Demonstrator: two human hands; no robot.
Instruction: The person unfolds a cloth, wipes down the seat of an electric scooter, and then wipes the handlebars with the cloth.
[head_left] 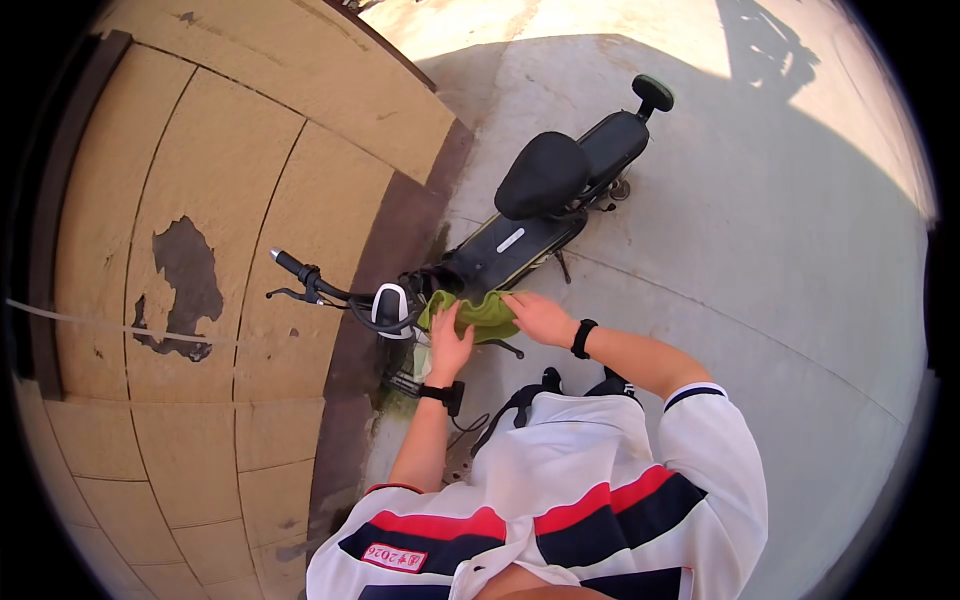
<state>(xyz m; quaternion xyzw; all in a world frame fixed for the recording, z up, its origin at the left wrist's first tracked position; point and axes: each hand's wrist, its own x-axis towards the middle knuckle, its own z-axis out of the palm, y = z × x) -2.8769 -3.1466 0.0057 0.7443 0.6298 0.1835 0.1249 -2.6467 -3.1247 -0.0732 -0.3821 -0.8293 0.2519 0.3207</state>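
A green cloth (485, 313) lies bunched over the near side of the handlebar of a black electric bike (500, 255). My left hand (452, 345) is on the left part of the cloth, fingers pointing up and pressed against it. With its fingertips, my right hand (542, 318) pinches the cloth's right end. The near handlebar grip is hidden under cloth and hands, though a brake lever (505, 348) sticks out below. Beside the cloth is the white and black headlight housing (390, 310). The far handlebar grip (287, 261) points toward the wall.
A tan wall (270, 200) with peeling paint stands to the left, with a dark base strip along the ground. The bike's black seat (545, 175) and rear rack pad (653, 93) extend up and right over concrete ground (740, 250). A thin cable (470, 425) hangs near my left wrist.
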